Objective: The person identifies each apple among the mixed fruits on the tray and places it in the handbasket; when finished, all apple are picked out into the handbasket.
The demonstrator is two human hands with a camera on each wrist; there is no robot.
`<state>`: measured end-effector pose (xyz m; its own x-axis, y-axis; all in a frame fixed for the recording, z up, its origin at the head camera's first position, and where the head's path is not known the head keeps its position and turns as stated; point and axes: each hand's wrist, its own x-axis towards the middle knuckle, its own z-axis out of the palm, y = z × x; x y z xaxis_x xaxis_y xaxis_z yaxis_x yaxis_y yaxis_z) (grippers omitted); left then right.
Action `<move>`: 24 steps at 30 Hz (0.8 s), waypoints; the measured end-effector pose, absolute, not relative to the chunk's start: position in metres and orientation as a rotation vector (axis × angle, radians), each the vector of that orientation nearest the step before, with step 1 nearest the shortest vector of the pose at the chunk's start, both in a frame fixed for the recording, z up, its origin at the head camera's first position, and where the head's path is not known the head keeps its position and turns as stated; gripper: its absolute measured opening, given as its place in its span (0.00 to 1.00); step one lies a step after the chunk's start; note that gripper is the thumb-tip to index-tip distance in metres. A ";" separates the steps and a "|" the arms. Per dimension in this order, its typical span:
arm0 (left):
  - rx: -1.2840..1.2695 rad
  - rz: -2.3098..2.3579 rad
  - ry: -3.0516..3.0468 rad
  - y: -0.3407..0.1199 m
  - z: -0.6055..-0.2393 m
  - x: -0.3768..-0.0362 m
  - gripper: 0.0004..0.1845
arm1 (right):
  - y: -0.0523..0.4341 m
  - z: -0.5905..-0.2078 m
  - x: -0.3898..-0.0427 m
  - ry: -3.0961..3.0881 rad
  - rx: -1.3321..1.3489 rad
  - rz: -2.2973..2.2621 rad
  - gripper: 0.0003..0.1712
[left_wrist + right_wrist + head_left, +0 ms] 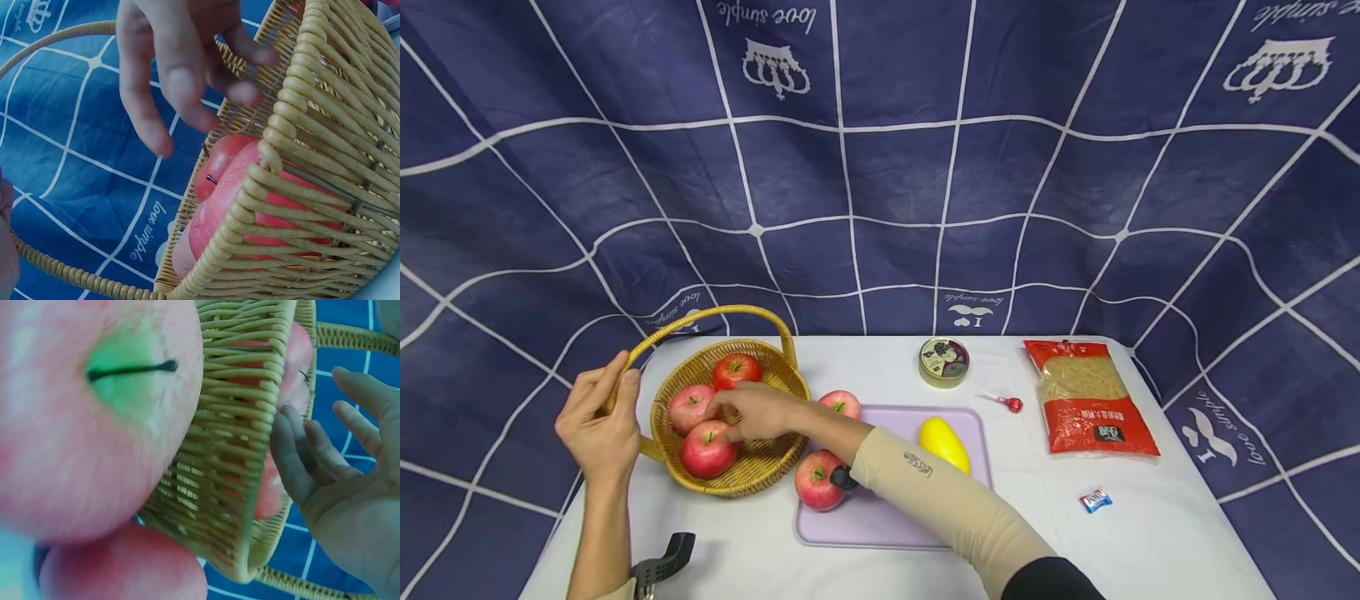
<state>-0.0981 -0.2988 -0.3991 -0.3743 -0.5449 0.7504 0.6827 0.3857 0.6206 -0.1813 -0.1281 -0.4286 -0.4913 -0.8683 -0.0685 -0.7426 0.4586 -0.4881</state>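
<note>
1. Lilac plastic cutting board [887, 521] is nearest on the white table [1150, 542]; it carries two red apples [818, 481] and a yellow mango [944, 442].
2. Right hand [756, 410] reaches across into the woven wicker basket [760, 471], fingers relaxed and near straight, tips over the front red apple [708, 448]. Nothing gripped, judging by the right wrist view.
3. Left hand [598, 421] is at the arched wicker handle [715, 317], fingers loosely bent. Whether it actually clamps the handle cannot be told.
4. Basket holds three apples; it sits at the table's left, just beside the board.
5. Judgement: steady the basket by handle or rim and keep fingers clear of the stems, so apples settle without rolling.
6. Text: right forearm sleeve [925, 475] reads "Let'sSlim". Blue checked backdrop cloth [880, 167] repeats "love simple" with crown logos.
7. Further back: round tin [943, 362], red lollipop [1009, 402], red noodle packet [1090, 396], small wrapped candy [1095, 499]; their print is unreadable.
</note>
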 end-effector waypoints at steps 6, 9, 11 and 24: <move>-0.130 -1.295 -1.461 -0.298 -0.399 -0.099 0.12 | -0.107 -0.420 -0.181 2.414 -1.453 -0.678 0.19; -0.126 -1.297 -1.461 -0.297 -0.400 -0.099 0.12 | -0.096 -0.417 -0.180 2.416 -1.476 -0.732 0.18; -0.123 -1.297 -1.464 -0.297 -0.399 -0.098 0.12 | -0.088 -0.416 -0.180 2.406 -1.487 -0.774 0.17; -0.117 -1.294 -1.465 -0.298 -0.400 -0.099 0.11 | -0.034 -0.410 -0.190 2.366 -1.437 -0.981 0.16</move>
<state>-0.0986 -0.2984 -0.4001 -0.3727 -0.5505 0.7470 0.6733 0.3936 0.6259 -0.1895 -0.0338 -0.4097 -0.5051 -0.8481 0.1598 -0.7122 0.3051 -0.6322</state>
